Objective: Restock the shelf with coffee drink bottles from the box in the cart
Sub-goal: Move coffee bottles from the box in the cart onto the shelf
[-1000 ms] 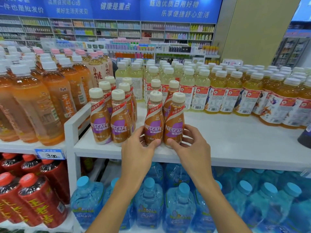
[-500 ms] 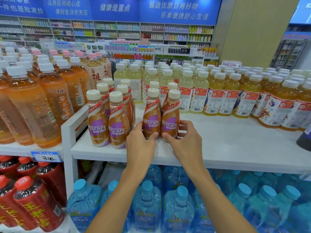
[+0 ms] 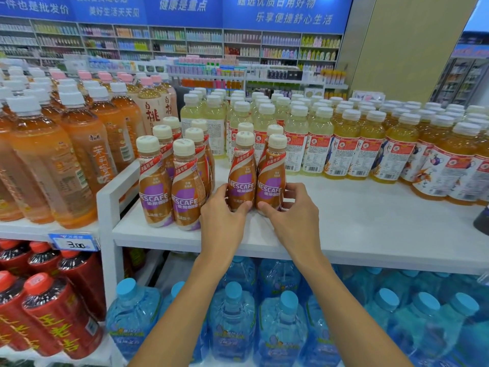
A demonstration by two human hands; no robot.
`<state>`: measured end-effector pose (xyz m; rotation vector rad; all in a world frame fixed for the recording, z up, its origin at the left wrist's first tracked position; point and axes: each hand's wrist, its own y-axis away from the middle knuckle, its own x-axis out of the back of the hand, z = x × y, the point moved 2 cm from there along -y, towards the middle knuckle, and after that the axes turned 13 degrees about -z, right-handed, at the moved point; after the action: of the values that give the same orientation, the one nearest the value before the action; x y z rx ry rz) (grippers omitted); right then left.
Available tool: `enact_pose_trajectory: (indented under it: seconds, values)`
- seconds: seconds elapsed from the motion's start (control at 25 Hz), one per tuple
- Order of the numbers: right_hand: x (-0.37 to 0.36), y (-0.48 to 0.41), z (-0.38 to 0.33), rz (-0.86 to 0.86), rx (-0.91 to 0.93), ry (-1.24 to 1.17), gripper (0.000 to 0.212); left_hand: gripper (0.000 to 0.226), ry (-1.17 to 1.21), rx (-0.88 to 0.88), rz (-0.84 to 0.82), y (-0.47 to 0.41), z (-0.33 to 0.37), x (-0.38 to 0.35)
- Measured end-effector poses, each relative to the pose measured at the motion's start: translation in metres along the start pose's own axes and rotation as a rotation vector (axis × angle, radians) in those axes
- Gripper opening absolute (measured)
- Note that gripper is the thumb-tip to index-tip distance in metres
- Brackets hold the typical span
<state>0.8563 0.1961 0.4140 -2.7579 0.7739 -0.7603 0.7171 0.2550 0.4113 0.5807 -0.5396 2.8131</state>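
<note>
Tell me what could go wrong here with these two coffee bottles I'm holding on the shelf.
Left hand and right hand grip the left bottle and right bottle low, so the tall bottles might tip. Pushed back, they could knock the coffee bottles behind into the pale yellow drinks.

Two coffee drink bottles [image 3: 242,165] are stood upright, touching, on the white shelf [image 3: 370,229]. The left bottle [image 3: 241,181] is gripped near its base by the left hand [image 3: 222,218], the right bottle [image 3: 271,181] by the right hand [image 3: 292,218]. Further coffee bottles [image 3: 169,186] are ranked just beside.
</note>
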Motion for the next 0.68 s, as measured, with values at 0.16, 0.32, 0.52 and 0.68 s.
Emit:
enact_pose_trajectory:
  seconds: [0.16,0.32,0.52,0.68]
  values:
    - [-0.0005,-0.0001,0.0013,-0.005,-0.002,0.008,0.059,0.053,0.018,-0.007,0.001,0.0002,-0.0028,-0.0013]
    - [-0.0009,-0.0007,0.0027,-0.011,0.000,0.012,0.060,0.049,0.032,-0.016,0.000,0.0006,-0.0037,-0.0016]
    - [-0.0005,0.0000,0.0013,-0.014,-0.008,0.009,0.063,0.048,0.027,-0.017,-0.013,-0.0004,-0.0051,-0.0018]
    - [-0.0009,0.0020,0.0017,-0.009,-0.001,0.013,0.063,0.051,-0.013,-0.016,-0.013,-0.0004,-0.0072,-0.0027]
